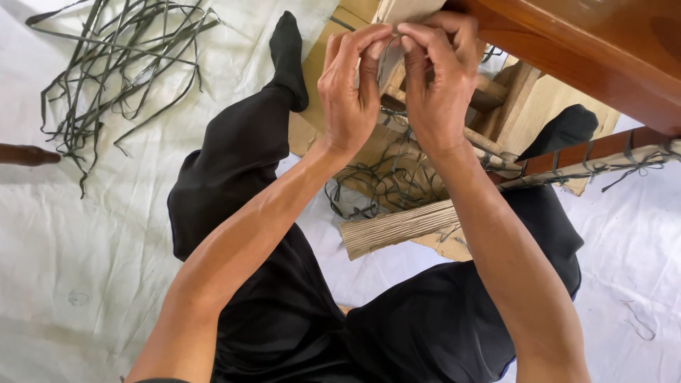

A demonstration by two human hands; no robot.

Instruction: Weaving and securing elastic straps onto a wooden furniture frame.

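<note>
Head: strap pile (113, 64) left, chair frame (603, 50) crowds hands.

Blk trousers (284, 312), white sheet (85, 248), dk green strips (106, 64), brown wood frame (603, 50), tan ribbed cardboard (397, 230).

Bright, even daylight throughout, washing the white woven floor sheet (106, 234) almost to overexposure, with only soft, faint shadows under the pile of dark green flat strips (113, 64) and beside the black trousers (284, 312). Glossy highlight along the polished reddish-brown wooden furniture frame (603, 50) at upper right, skin of the left hand (351, 89) and right hand (436, 78) evenly lit. Sharp across most of the view, slight wide-angle stretching toward the corners, forearms looming large at the bottom edge.
</note>
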